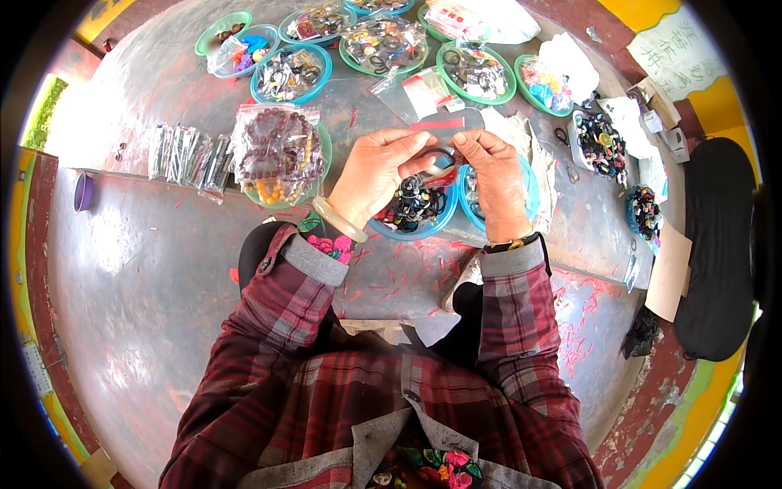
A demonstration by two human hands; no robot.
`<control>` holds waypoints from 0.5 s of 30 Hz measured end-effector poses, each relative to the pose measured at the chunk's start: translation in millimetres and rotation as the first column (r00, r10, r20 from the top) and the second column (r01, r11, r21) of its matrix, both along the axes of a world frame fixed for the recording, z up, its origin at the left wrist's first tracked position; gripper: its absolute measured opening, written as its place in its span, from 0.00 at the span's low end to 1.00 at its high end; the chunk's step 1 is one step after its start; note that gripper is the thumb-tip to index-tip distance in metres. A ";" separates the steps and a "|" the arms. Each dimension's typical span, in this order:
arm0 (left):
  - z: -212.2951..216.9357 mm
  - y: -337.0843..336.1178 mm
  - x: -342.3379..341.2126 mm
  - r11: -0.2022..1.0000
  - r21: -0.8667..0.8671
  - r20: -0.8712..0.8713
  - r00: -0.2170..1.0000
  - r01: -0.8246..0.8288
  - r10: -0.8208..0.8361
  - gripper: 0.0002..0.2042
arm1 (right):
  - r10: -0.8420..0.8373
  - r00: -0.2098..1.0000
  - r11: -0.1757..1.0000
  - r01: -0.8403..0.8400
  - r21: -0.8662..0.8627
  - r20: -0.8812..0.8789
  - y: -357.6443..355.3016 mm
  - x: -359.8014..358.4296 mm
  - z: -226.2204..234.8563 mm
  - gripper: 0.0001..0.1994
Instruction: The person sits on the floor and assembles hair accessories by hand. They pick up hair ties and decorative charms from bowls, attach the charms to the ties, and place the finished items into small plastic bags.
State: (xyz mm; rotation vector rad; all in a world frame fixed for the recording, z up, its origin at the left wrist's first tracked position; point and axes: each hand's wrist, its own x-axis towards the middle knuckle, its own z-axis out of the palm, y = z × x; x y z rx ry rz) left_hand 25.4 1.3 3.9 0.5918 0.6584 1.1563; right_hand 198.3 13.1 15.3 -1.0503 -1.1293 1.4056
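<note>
My left hand [376, 175] and my right hand [493, 175] meet above a blue dish [423, 228] heaped with dark trinkets. Between their fingertips they pinch a small clear plastic bag with a red strip [440, 130] and a dark ring-shaped piece [440, 159]. A pale bangle [338, 218] circles my left wrist. A dark band [513, 243] sits on my right wrist. A second blue dish [468, 200] lies partly hidden under my right hand.
Several green and blue dishes of small trinkets [476, 72] line the far side of the grey surface. A bag of brown beads [277, 147] lies left of my hands, beside a row of slim packets [187, 155]. A purple cup [84, 191] sits far left. Cardboard [668, 273] lies right.
</note>
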 end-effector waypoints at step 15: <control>-3.7 6.3 -6.3 0.986 -0.146 0.210 0.971 -0.084 0.114 0.11 | 0.240 0.971 0.961 -0.236 -0.145 0.013 1.2 0.8 -9.6 0.07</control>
